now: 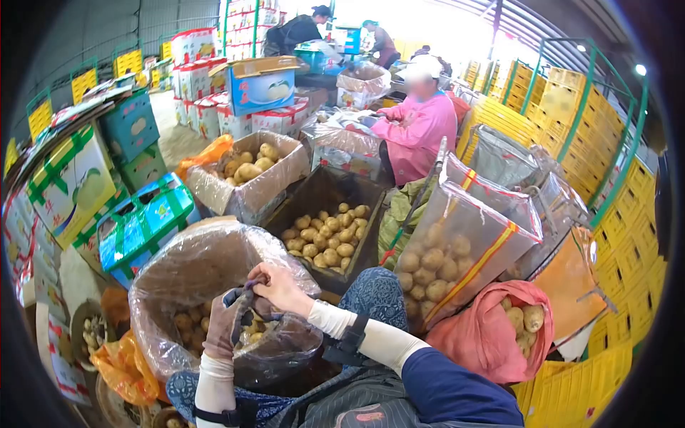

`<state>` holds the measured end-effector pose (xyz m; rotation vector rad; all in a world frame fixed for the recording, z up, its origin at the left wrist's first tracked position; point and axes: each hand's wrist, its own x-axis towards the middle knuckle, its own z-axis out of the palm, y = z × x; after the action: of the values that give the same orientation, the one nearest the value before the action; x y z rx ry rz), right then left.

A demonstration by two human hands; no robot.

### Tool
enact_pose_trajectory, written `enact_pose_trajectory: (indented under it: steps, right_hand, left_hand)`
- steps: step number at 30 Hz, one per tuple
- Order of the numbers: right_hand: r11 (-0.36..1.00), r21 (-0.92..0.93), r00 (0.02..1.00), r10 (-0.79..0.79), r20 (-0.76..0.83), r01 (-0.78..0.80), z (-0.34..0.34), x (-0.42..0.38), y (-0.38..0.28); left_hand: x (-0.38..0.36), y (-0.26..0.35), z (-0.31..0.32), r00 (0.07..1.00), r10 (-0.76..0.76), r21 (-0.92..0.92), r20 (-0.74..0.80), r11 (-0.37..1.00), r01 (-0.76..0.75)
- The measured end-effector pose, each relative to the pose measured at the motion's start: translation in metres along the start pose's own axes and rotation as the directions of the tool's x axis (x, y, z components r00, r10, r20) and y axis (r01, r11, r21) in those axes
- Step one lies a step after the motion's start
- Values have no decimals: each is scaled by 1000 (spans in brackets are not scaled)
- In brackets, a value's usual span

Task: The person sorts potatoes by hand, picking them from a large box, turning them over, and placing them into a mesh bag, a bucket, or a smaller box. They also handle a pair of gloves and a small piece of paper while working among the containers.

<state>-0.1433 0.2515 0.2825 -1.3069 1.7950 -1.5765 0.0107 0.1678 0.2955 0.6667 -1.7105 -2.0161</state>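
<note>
A worn brownish glove covers my left hand, which is raised over a plastic-lined box with potatoes inside. The position of its fingers is hard to make out. My right hand is bare and pinches dark, glove-like fabric right beside the left hand's fingertips. Beyond my hands is a dark crate of loose potatoes. To the right, a clear bag with red and yellow stripes holds more potatoes.
A carton of large potatoes stands ahead, left of the dark crate. A pink sack lies at my right. Beyond, a person in pink works at a covered surface. Stacked boxes line the left, yellow crates the right.
</note>
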Motion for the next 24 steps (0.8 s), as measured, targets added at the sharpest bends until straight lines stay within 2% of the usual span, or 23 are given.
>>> enact_pose_trajectory:
  steps: [2, 4, 5, 6, 7, 8, 9, 11, 12, 13, 14, 15, 16, 17, 18, 19, 20, 21, 22, 23, 24]
  right_hand:
    - [999, 40, 1000, 8, 14, -8, -1, 4, -2]
    - [969, 180, 979, 144, 144, -169, -6, 4, -6]
    - [970, 183, 980, 136, 148, -162, -10, 3, -9]
    - [930, 261, 956, 206, 209, -258, -17, 1, -12]
    - [875, 329, 922, 270, 277, -355, -23, -1, -14]
    - [896, 331, 933, 199, 298, -297, -29, -2, -5]
    - [897, 332, 934, 194, 301, -293, -33, -2, 4]
    - [980, 193, 967, 1, 253, -52, -41, -5, 11]
    - [994, 81, 954, -91, 285, 71, -47, -9, 15]
    - [994, 83, 953, -94, 289, 73, -42, -12, 17]
    - [937, -176, 941, -263, 215, 302, -35, -19, 20]
    - [768, -433, 880, -437, 186, 472, -29, -26, 24]
    - [716, -510, 878, -421, 229, 476, -23, -33, 20]
    - [716, -507, 876, -422, 233, 479, -20, -37, 17]
    - [745, -568, 932, -224, 284, 351, -18, -39, 13]
    - [744, -630, 949, -18, 314, 223, -15, -40, 12]
    - [863, -390, 931, -213, 296, 321, -16, -33, 13]
    - [985, -150, 905, 143, 401, -89, -26, -27, 14]
    - [944, 149, 887, 214, 409, -296, -29, -23, 19]
    - [776, 422, 855, 277, 439, -468, -31, -20, 25]
    - [777, 419, 853, 275, 444, -469, -30, -22, 31]
  left_hand:
    - [-1, -1, -3, 1000, -13, -27, -1, 1000, 13]
    - [-6, 1, -4, 996, -91, -153, 2, 984, 90]
    - [-6, -4, -9, 996, -85, -150, -5, 985, 83]
    - [-4, -10, -15, 995, 95, 55, 26, 994, -96]
    - [-2, -12, -20, 961, 260, 249, 92, 929, -275]
    - [-9, 2, -20, 985, 105, 99, 135, 988, -119]
    - [-10, 0, -21, 985, 109, 102, 132, 987, -122]
    - [-8, -9, -23, 994, 12, -217, 111, 976, 13]
    - [-6, -10, -23, 980, -55, -482, 190, 865, 141]
    - [-7, -9, -19, 981, -53, -482, 185, 865, 138]
    - [-9, -7, -10, 991, 52, -360, 126, 933, -3]
    - [-11, -5, 0, 983, 165, -222, 83, 965, -143]
    - [-11, -3, 5, 959, 279, -76, 56, 958, -275]
    - [-9, 1, 6, 959, 280, -76, 51, 958, -276]
    - [-5, 6, 7, 974, 198, -96, 110, 977, -188]
    - [-4, 8, 6, 979, 115, -107, 170, 989, -98]
    - [-1, 1, 7, 994, 65, -16, 85, 998, -64]
    - [-1, -5, 11, 973, 190, 25, 131, 981, -194]
    - [1, -12, 10, 968, 221, 93, 119, 968, -233]
    - [1, -16, 10, 961, 253, 160, 109, 950, -268]
    - [1, -17, 8, 962, 255, 159, 102, 950, -269]
